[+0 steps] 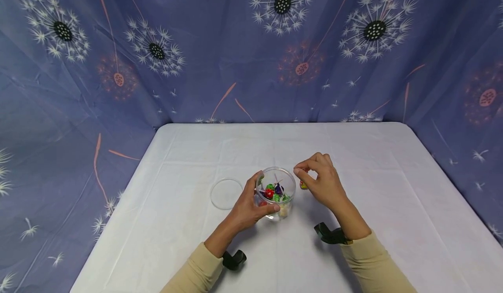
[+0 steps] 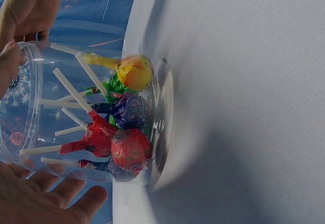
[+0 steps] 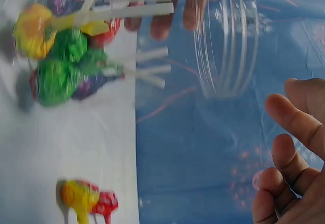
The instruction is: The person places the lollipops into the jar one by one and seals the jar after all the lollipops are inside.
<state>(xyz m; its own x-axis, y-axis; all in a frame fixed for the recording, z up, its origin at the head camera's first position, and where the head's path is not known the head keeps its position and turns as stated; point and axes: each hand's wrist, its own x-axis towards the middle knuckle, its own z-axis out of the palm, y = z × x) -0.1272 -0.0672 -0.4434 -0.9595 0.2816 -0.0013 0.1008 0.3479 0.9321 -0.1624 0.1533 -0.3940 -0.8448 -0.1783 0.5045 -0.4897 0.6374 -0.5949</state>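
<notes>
My left hand grips a clear plastic jar around its side, thumb at the near side. Wrapped lollipops in red, purple, green and yellow fill the jar's lower part, sticks pointing up towards its open mouth. To the right of the rim hovers my right hand, fingers bent and apart from the jar. In the right wrist view its fingers are loosely curled with nothing visible between them. Below that hand, a yellow lollipop and a red one lie on the table.
A clear round lid lies flat to the left of the jar. White cloth covers the table. A blue curtain with dandelion prints hangs behind it and along the sides. Dark bands are strapped at both wrists.
</notes>
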